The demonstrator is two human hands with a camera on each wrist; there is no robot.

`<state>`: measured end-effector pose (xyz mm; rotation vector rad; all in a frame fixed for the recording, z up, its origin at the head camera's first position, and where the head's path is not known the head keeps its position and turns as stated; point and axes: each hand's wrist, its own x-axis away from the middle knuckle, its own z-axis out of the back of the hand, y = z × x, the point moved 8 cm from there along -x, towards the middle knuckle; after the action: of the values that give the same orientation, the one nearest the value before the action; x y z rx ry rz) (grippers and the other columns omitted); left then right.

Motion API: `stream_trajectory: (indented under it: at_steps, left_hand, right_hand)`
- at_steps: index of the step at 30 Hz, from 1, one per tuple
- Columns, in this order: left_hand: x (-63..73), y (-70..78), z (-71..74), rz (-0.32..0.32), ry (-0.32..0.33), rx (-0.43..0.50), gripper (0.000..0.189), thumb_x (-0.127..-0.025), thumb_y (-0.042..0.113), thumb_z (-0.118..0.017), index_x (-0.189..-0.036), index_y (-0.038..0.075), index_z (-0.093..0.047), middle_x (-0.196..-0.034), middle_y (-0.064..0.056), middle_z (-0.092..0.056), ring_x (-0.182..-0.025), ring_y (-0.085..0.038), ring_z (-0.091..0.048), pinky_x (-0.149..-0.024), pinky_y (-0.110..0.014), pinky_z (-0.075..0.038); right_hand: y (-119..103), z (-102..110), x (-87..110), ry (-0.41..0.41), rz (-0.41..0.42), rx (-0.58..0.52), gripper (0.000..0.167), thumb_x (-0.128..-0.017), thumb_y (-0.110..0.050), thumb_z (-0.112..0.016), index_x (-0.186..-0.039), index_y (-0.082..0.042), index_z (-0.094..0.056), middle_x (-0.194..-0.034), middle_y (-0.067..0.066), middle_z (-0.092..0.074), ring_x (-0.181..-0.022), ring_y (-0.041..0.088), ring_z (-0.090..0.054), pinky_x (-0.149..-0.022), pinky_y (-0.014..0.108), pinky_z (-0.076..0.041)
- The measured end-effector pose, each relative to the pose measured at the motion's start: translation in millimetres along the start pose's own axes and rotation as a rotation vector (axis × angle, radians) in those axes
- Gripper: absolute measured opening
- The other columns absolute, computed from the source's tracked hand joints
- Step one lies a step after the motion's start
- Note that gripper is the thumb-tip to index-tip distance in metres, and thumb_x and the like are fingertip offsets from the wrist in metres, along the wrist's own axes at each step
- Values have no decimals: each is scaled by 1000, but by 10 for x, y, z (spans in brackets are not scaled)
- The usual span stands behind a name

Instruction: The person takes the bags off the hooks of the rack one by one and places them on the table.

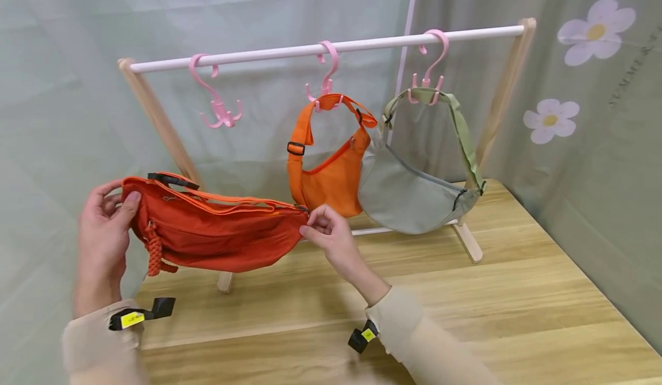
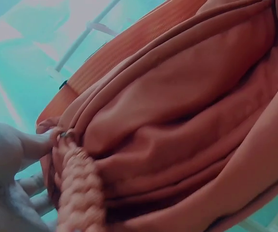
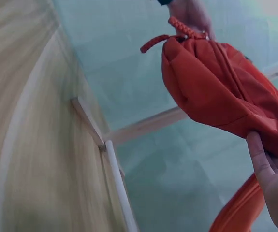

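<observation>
A red waist bag with an orange strap and a braided zip pull is held up above the table, stretched between both hands. My left hand grips its left end, thumb in front. At the other end, my right hand pinches the corner between thumb and fingers. In the left wrist view the bag's folded front fills most of the picture. From below, the right wrist view shows the bag with both hands on its ends. Above it, a pink hook hangs on the rail with nothing on it.
An orange bag and a grey-green bag hang from two more pink hooks on the white rail. Wooden legs hold the rack on the wood-grain table. Pale curtains with printed flowers surround it.
</observation>
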<state>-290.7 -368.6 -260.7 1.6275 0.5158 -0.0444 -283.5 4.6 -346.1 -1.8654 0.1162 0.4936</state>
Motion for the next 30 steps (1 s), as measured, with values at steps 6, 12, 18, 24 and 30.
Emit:
stream_trajectory:
  at_steps: [6,12,18,24,30]
  left_hand:
    - [-17,-225,113,94,204,40,32,-100,6,-68,-129,18,-64,-107,2,-63,-89,-9,-57,-64,-11,-52]
    - [17,-448,208,146,308,73,33,-100,8,-68,-131,19,-68,-106,3,-64,-92,-9,-57,-62,-11,-51]
    - [104,-632,391,186,342,129,31,-100,8,-68,-129,19,-68,-104,6,-68,-85,-5,-63,-61,-12,-52]
    - [100,-788,495,236,300,89,27,-100,15,-68,-126,21,-65,-95,9,-70,-72,-3,-66,-59,-13,-51]
    - [34,-932,496,272,270,26,20,-101,15,-68,-116,22,-57,-85,12,-70,-68,-1,-63,-57,-13,-48]
  right_hand:
    - [76,-109,23,1,18,-5,14,-92,14,-66,-99,18,-56,-86,-3,-65,-82,9,-63,-80,21,-54]
    - [202,-188,66,-20,5,72,9,-95,8,-68,-100,16,-69,-93,10,-71,-85,9,-64,-82,24,-55]
    - [385,-317,94,-133,-56,17,17,-98,11,-61,-112,19,-65,-110,22,-68,-90,9,-69,-95,46,-58]
    - [511,-318,107,-165,-134,28,24,-97,10,-62,-121,15,-63,-123,24,-66,-95,26,-69,-99,51,-55]
    - [612,-256,102,-182,-226,17,31,-98,7,-61,-129,11,-62,-125,19,-66,-99,29,-69,-98,36,-54]
